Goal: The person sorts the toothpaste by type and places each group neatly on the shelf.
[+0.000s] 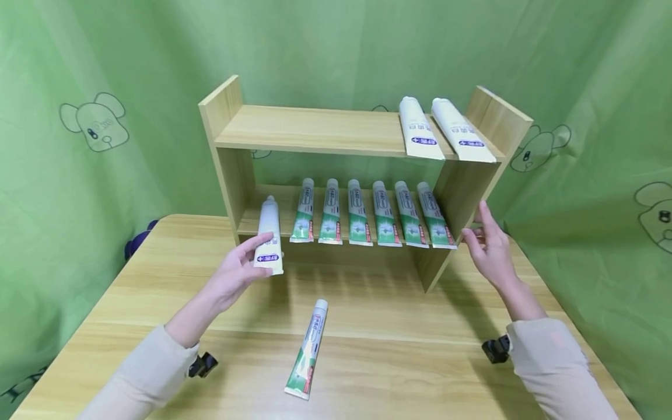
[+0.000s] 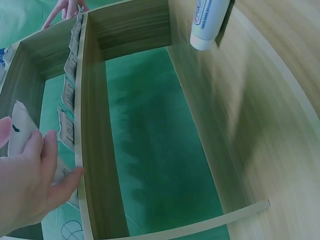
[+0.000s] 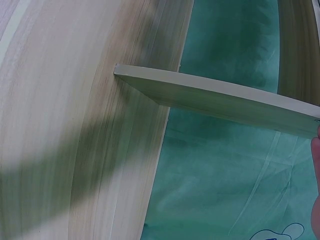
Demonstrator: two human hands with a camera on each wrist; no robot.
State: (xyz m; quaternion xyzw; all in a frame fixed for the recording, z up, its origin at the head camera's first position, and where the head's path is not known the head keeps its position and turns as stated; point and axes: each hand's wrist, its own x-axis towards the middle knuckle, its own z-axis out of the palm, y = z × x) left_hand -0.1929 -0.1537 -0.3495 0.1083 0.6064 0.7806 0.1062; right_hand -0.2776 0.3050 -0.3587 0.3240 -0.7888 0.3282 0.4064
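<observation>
My left hand holds a white toothpaste tube between thumb and fingers, cap end pointing toward the shelf's back. The tube lies over the left end of the lower board, its flat end jutting past the front edge. In the left wrist view, the fingers reach round this white tube. To its right, several green-and-white toothpaste tubes lie side by side on the wooden shelf. My right hand touches the front edge of the shelf's right side panel, its fingers fairly straight.
Two white toothpaste tubes lie at the right of the top board. One more green-and-white tube lies on the wooden table in front of the shelf. A green curtain hangs behind and at both sides.
</observation>
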